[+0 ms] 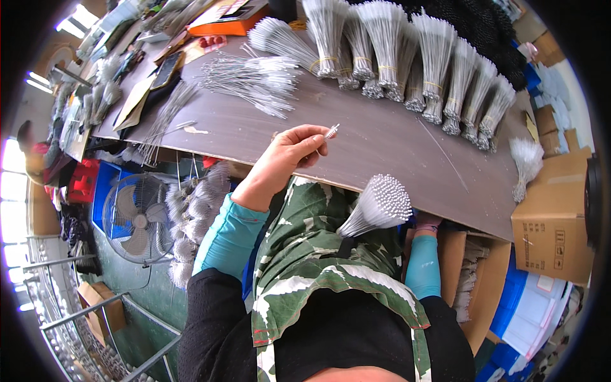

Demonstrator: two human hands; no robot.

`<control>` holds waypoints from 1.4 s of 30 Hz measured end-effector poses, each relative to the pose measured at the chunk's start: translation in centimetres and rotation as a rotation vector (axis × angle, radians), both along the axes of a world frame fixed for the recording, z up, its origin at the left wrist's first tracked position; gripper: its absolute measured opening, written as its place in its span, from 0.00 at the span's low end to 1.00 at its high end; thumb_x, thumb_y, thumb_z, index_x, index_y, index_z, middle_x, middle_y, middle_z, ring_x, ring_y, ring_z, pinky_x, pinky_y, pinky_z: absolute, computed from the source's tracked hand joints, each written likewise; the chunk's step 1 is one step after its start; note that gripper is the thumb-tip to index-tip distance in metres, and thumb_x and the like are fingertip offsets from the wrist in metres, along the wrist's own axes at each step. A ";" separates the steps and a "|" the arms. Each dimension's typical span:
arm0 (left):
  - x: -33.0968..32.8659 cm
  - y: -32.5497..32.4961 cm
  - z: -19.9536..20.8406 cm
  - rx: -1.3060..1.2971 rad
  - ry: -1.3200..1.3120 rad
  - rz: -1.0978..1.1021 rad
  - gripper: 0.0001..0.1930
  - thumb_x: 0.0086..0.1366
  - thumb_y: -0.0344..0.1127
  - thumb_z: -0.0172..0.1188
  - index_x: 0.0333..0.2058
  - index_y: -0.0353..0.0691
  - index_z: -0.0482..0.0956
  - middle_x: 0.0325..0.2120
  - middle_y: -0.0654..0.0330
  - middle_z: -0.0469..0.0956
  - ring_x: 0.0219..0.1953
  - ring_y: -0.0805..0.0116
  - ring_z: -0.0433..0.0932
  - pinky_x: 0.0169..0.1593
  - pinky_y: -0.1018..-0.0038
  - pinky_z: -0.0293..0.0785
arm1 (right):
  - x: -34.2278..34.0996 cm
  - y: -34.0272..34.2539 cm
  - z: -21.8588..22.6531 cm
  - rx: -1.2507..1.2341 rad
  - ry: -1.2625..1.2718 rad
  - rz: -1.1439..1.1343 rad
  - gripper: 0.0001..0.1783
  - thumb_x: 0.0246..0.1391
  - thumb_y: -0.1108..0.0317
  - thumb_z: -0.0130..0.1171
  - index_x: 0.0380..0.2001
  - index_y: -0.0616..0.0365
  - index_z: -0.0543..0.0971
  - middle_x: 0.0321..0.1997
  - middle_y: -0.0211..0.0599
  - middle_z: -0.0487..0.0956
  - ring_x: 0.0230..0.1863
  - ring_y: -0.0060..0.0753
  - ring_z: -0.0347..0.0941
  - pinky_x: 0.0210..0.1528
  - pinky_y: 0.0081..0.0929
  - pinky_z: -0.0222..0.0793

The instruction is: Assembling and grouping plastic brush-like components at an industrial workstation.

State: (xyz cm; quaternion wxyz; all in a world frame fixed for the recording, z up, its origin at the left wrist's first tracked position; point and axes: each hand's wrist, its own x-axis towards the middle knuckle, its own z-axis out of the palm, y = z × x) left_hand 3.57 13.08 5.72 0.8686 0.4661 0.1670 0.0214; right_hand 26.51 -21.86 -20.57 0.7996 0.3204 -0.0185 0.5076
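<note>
Above the table's front edge, my left hand point(289, 153) is closed, thumb and fingers pinching a small whitish, ribbed piece point(331, 132) that sticks out past the fingertips. My right hand point(428, 222) is at the table's front edge on the right, mostly hidden under it, so its fingers do not show. A bundle of thin wire brushes point(380, 202) rests over my lap between the two arms, white tips fanned toward the upper right. Loose wire brushes point(254, 81) lie spread on the brown table point(382, 149) beyond my left hand.
Banded brush bundles point(439, 57) stand in a row along the table's back. One more bundle point(526, 159) is at the right edge, by a cardboard box point(554, 223). An open carton point(484, 286) stands beside my right arm. A fan point(139, 219) is at left.
</note>
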 end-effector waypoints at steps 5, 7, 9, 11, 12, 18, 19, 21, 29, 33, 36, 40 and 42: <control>0.6 5.2 -0.4 1.625 -0.080 0.473 0.07 0.60 0.29 0.57 0.37 0.43 0.80 0.29 0.62 0.79 0.32 0.69 0.74 0.37 0.75 0.70 | -2.4 -0.5 2.1 0.664 0.616 0.308 0.31 0.58 0.44 0.41 0.58 0.52 0.64 0.61 0.37 0.64 0.61 0.43 0.59 0.59 0.47 0.58; 0.5 9.3 -0.4 1.904 -0.117 0.588 0.07 0.58 0.31 0.58 0.35 0.47 0.80 0.31 0.64 0.79 0.37 0.64 0.74 0.42 0.69 0.68 | -3.1 -0.7 3.0 0.915 0.882 0.449 0.32 0.58 0.44 0.40 0.58 0.52 0.63 0.62 0.37 0.63 0.62 0.44 0.58 0.61 0.47 0.56; 1.4 12.6 0.0 2.030 -0.153 0.614 0.06 0.58 0.34 0.58 0.34 0.51 0.80 0.32 0.69 0.79 0.42 0.65 0.73 0.47 0.65 0.65 | -3.8 -2.3 4.0 1.166 1.131 0.551 0.32 0.58 0.43 0.40 0.59 0.52 0.62 0.63 0.38 0.63 0.63 0.44 0.57 0.62 0.47 0.54; 1.9 15.5 -0.1 2.097 -0.170 0.608 0.06 0.58 0.33 0.58 0.34 0.51 0.80 0.33 0.68 0.79 0.42 0.65 0.73 0.47 0.65 0.65 | -3.8 -1.3 5.0 1.413 1.392 0.667 0.33 0.57 0.43 0.39 0.60 0.52 0.61 0.63 0.38 0.62 0.64 0.44 0.56 0.63 0.48 0.52; 2.7 16.6 -0.3 2.094 -0.180 0.588 0.06 0.58 0.33 0.58 0.34 0.50 0.80 0.33 0.68 0.79 0.42 0.64 0.73 0.47 0.65 0.66 | -4.0 -1.6 4.7 1.419 1.388 0.671 0.33 0.57 0.43 0.39 0.60 0.52 0.61 0.63 0.38 0.62 0.64 0.44 0.56 0.63 0.48 0.52; 5.6 17.7 -1.9 1.962 -0.221 0.625 0.05 0.56 0.31 0.59 0.33 0.46 0.79 0.32 0.65 0.79 0.41 0.60 0.72 0.47 0.67 0.67 | -3.5 -3.0 4.9 1.809 1.717 0.576 0.36 0.57 0.41 0.38 0.62 0.52 0.57 0.66 0.39 0.58 0.66 0.45 0.52 0.66 0.48 0.46; 5.3 17.4 -2.4 1.927 -0.236 0.604 0.05 0.56 0.29 0.59 0.32 0.46 0.79 0.32 0.64 0.79 0.41 0.58 0.72 0.47 0.67 0.67 | -3.5 -3.0 5.8 1.875 1.792 0.531 0.36 0.57 0.41 0.39 0.62 0.52 0.58 0.66 0.40 0.58 0.66 0.45 0.52 0.65 0.47 0.47; 4.5 16.7 -3.8 1.907 -0.239 0.614 0.06 0.55 0.29 0.59 0.32 0.46 0.79 0.32 0.66 0.79 0.42 0.61 0.71 0.48 0.66 0.66 | -3.4 -3.2 6.7 2.001 1.938 0.436 0.37 0.55 0.40 0.40 0.61 0.53 0.59 0.65 0.41 0.59 0.65 0.45 0.54 0.65 0.47 0.48; 3.1 15.9 -6.3 1.925 -0.187 0.592 0.07 0.53 0.32 0.61 0.32 0.50 0.80 0.34 0.74 0.79 0.40 0.69 0.71 0.43 0.69 0.63 | -4.7 0.3 9.4 3.181 1.704 1.186 0.34 0.59 0.43 0.34 0.61 0.53 0.60 0.65 0.40 0.59 0.65 0.45 0.53 0.65 0.47 0.48; 2.4 15.5 -5.8 1.932 -0.197 0.549 0.07 0.55 0.28 0.60 0.33 0.46 0.79 0.35 0.68 0.79 0.36 0.67 0.75 0.42 0.72 0.67 | -7.5 2.3 13.7 4.072 0.731 1.815 0.35 0.57 0.40 0.35 0.60 0.52 0.63 0.63 0.40 0.62 0.63 0.48 0.56 0.63 0.50 0.53; 2.6 14.9 -6.2 1.862 -0.267 0.532 0.05 0.54 0.29 0.59 0.31 0.47 0.79 0.34 0.69 0.78 0.37 0.67 0.75 0.43 0.71 0.65 | -7.3 0.9 13.3 4.153 0.420 1.879 0.35 0.56 0.39 0.36 0.59 0.51 0.63 0.64 0.36 0.61 0.63 0.42 0.57 0.62 0.41 0.54; 1.9 14.9 -6.3 1.896 -0.229 0.486 0.09 0.51 0.24 0.58 0.31 0.45 0.79 0.35 0.64 0.78 0.38 0.62 0.76 0.41 0.68 0.71 | -8.9 3.1 17.7 4.203 0.077 1.483 0.34 0.52 0.35 0.39 0.54 0.44 0.68 0.58 0.32 0.67 0.54 0.38 0.64 0.51 0.41 0.64; 3.5 14.2 -6.7 1.879 -0.209 0.480 0.10 0.49 0.22 0.58 0.30 0.43 0.80 0.35 0.61 0.77 0.39 0.59 0.76 0.42 0.67 0.72 | -8.4 0.9 15.1 3.982 0.034 1.477 0.34 0.50 0.33 0.39 0.56 0.39 0.64 0.57 0.27 0.65 0.55 0.34 0.61 0.49 0.45 0.62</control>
